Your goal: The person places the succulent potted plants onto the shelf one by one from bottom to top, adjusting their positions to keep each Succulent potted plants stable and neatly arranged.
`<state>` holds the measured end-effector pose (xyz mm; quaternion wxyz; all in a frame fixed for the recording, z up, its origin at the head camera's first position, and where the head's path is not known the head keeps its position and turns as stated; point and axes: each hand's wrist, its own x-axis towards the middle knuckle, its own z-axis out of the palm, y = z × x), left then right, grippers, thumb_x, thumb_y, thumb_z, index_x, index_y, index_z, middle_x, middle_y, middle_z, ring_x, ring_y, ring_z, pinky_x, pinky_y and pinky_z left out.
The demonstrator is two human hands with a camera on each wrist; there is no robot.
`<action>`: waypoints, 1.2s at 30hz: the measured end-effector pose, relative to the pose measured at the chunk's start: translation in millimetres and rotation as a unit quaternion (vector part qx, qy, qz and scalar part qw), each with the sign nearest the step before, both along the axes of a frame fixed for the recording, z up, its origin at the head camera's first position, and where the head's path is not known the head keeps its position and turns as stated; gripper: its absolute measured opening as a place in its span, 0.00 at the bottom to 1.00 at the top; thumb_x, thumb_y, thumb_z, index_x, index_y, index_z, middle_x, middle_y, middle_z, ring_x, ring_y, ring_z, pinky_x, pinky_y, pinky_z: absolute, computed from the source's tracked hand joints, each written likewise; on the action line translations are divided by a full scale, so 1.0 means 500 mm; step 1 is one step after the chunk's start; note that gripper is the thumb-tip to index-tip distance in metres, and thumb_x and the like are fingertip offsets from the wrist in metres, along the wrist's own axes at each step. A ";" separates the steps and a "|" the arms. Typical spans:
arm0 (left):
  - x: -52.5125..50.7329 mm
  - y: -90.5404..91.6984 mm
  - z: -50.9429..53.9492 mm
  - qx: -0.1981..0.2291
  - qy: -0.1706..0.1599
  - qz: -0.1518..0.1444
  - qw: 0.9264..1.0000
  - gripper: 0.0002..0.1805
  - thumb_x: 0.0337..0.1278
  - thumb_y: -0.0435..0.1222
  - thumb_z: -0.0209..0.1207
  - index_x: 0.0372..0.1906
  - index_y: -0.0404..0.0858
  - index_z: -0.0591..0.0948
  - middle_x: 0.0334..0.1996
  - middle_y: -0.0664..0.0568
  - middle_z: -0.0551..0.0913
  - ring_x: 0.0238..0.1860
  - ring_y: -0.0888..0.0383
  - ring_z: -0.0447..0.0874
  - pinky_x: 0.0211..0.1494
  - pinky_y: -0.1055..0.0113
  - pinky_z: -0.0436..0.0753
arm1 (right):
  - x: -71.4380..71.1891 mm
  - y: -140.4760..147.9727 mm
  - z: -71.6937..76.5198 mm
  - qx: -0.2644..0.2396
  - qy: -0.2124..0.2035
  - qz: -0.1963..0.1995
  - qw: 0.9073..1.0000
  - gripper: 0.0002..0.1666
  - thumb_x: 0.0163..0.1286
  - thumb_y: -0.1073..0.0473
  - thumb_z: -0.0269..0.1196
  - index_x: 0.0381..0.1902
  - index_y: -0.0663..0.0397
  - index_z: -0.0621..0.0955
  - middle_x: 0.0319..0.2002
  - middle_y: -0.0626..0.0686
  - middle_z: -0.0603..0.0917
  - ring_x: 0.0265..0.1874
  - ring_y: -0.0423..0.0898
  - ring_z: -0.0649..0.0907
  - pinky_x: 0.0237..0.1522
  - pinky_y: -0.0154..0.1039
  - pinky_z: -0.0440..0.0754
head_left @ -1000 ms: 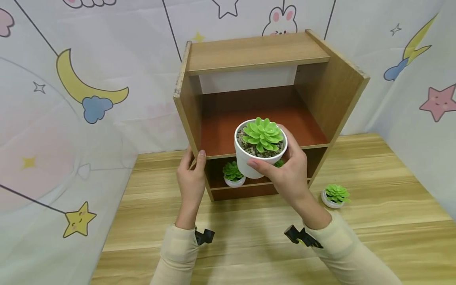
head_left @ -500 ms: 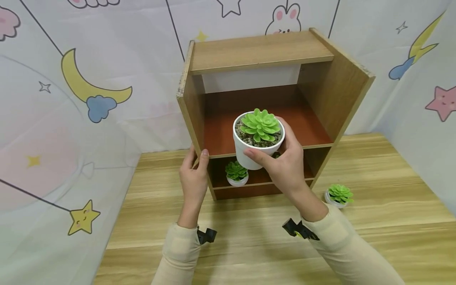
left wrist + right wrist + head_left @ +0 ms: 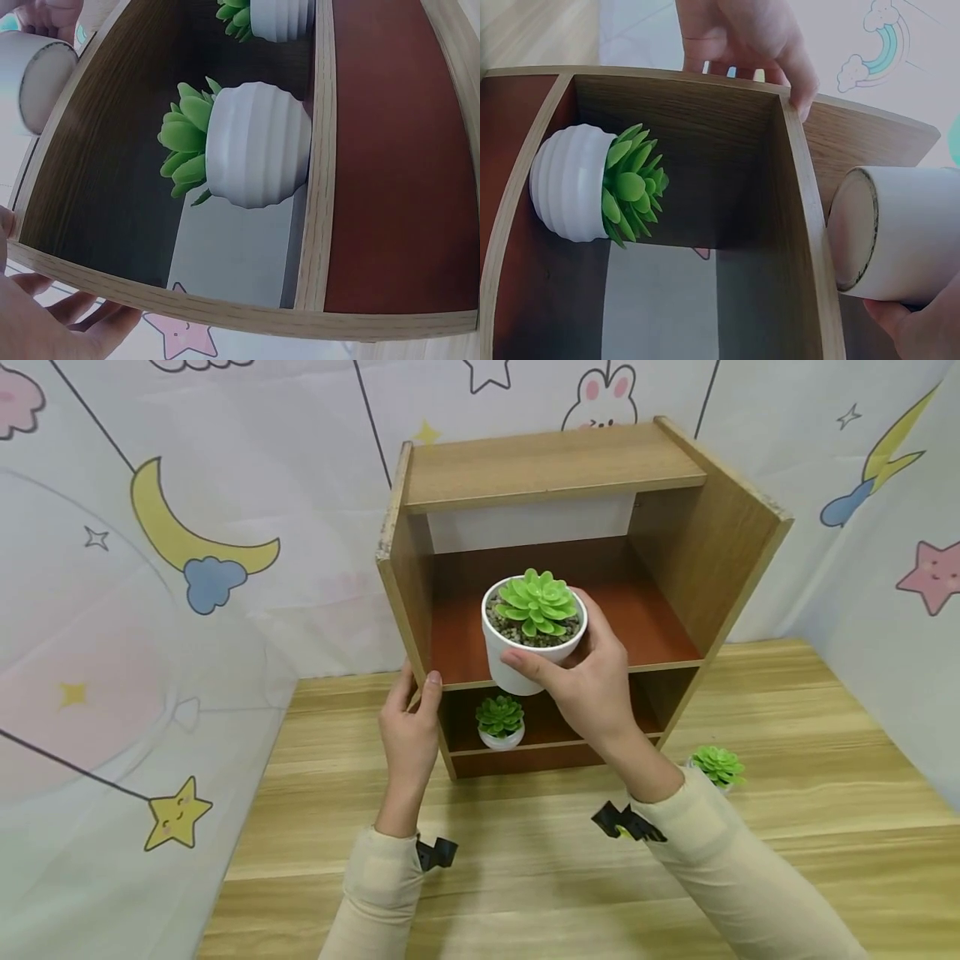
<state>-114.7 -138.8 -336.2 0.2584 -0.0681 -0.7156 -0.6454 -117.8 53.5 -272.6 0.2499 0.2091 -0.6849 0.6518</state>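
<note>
A white pot with a bright green succulent (image 3: 517, 670) is gripped by my right hand (image 3: 592, 693), thumb in front and fingers around the far side. It is held tilted at the front of a wooden shelf unit's (image 3: 551, 458) middle compartment. In the right wrist view the pot's base (image 3: 853, 231) is beside the shelf board's edge; contact is unclear. My left hand (image 3: 408, 727) holds the unit's left side panel, thumb at the front edge and fingers outside. A smaller succulent in a ribbed white pot (image 3: 259, 146) stands in the lower compartment at the left.
Another small succulent (image 3: 717, 764) sits on the wood-grain table (image 3: 825, 735) to the right, partly behind the right sleeve. In the left wrist view, a further ribbed pot (image 3: 283, 19) stands deeper along the lower compartment. A patterned cloth (image 3: 247, 635) hangs behind and at the sides.
My right hand has moved the potted succulent up, slightly left and toward the middle compartment. The left hand keeps its hold on the side panel. The head view has shifted slightly.
</note>
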 end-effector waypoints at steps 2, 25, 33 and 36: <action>0.000 0.000 0.002 0.004 -0.006 -0.003 1.000 0.25 0.70 0.34 0.56 0.68 0.32 0.70 0.62 0.39 0.75 0.61 0.49 0.74 0.57 0.53 0.77 | 0.007 -0.004 0.013 0.003 -0.007 -0.002 1.000 0.43 0.49 0.72 0.76 0.63 0.67 0.71 0.54 0.57 0.78 0.51 0.49 0.80 0.52 0.41 0.79; 0.003 0.000 0.004 0.015 -0.017 -0.005 1.000 0.24 0.70 0.34 0.57 0.67 0.33 0.72 0.59 0.39 0.77 0.58 0.50 0.76 0.56 0.56 0.78 | -0.054 -0.027 -0.021 0.037 -0.012 -0.017 0.999 0.48 0.50 0.59 0.80 0.67 0.54 0.70 0.57 0.47 0.76 0.55 0.41 0.77 0.54 0.40 0.77; 0.004 0.000 0.004 0.017 -0.020 -0.004 1.000 0.24 0.70 0.34 0.57 0.68 0.32 0.71 0.61 0.40 0.75 0.60 0.50 0.75 0.57 0.56 0.77 | -0.064 -0.038 -0.025 0.038 -0.010 -0.008 0.999 0.48 0.50 0.58 0.80 0.67 0.53 0.69 0.57 0.47 0.76 0.55 0.40 0.77 0.54 0.40 0.77; -0.001 -0.002 0.000 0.019 -0.018 -0.001 1.000 0.24 0.70 0.33 0.57 0.67 0.32 0.71 0.61 0.40 0.76 0.60 0.51 0.75 0.57 0.56 0.77 | -0.068 -0.044 -0.024 0.041 -0.014 -0.007 0.999 0.48 0.51 0.58 0.79 0.68 0.53 0.69 0.57 0.47 0.76 0.55 0.40 0.76 0.54 0.40 0.77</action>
